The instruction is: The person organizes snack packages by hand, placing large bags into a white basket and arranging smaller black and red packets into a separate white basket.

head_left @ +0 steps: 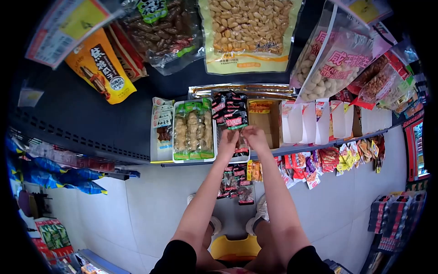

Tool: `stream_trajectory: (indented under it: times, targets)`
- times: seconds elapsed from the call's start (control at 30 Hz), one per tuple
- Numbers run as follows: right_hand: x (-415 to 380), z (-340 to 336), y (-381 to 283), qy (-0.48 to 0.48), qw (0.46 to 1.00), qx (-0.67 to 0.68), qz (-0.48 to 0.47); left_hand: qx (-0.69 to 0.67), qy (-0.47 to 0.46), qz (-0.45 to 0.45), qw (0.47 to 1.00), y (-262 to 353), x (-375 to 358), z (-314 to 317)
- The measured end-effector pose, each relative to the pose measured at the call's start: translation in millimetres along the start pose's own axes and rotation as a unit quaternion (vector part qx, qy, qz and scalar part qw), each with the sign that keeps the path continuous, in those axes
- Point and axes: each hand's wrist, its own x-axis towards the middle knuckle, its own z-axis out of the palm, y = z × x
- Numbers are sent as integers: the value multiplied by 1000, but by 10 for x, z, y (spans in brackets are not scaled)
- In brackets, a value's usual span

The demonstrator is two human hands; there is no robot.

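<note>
Both hands are at the front of a white box on the shelf, which holds small black packets with pink and green print [230, 109]. My left hand [228, 142] has its fingers closed at the near packets. Beside it, my right hand [256, 138] is closed in a pinch at the same packets; what lies between its fingers is too small to make out. To the left stands a white tray [194, 160] of green-edged packets. On the right is a brown carton [269, 123] with a few yellow-red packets at its back.
White boxes [296, 123] line the shelf to the right. Large snack bags, one of peanuts [248, 34], hang above. On the floor lie black packets [237, 182] and colourful packets [319, 162]. A yellow stool [232, 246] is beneath me.
</note>
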Motion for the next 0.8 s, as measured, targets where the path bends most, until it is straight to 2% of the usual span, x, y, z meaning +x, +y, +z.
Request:
stream_trajectory:
  times: [0.07, 0.1, 0.13, 0.2, 0.23, 0.33, 0.47, 0.53, 0.73, 0.8]
  targets:
    - [107, -40, 81, 19, 996, -55, -60, 8, -48, -28, 998, 138, 30, -14]
    - [77, -53, -15, 21, 999, -23, -30, -23, -45, 12, 999, 146, 58, -5]
    - [115, -43, 15, 18, 999, -22, -27, -21, -42, 9, 999, 154, 69, -18]
    - [186, -45, 79, 38, 991, -78, -102, -7, -48, 1, 999, 163, 86, -40]
    - [224, -20, 119, 55, 988, -100, -106, -18, -52, -20, 998, 51, 141, -67]
    - [249, 20, 106, 62, 985, -131, -97, -9, 0, 12, 1000, -64, 174, -51]
    - [239, 46, 101, 98, 975, -158, -119, -9, 28, -6, 1000, -45, 167, -26]
    - [235, 38, 178, 82, 964, -223, -118, -2, 9, -9, 1000, -228, 180, -58]
    - [238, 29, 318, 116, 965, -217, -89, 158, 42, 6, 987, -395, 179, 13]
    - [267, 52, 364, 119, 969, -197, -93, 142, 47, 12, 989, -444, 211, 12]
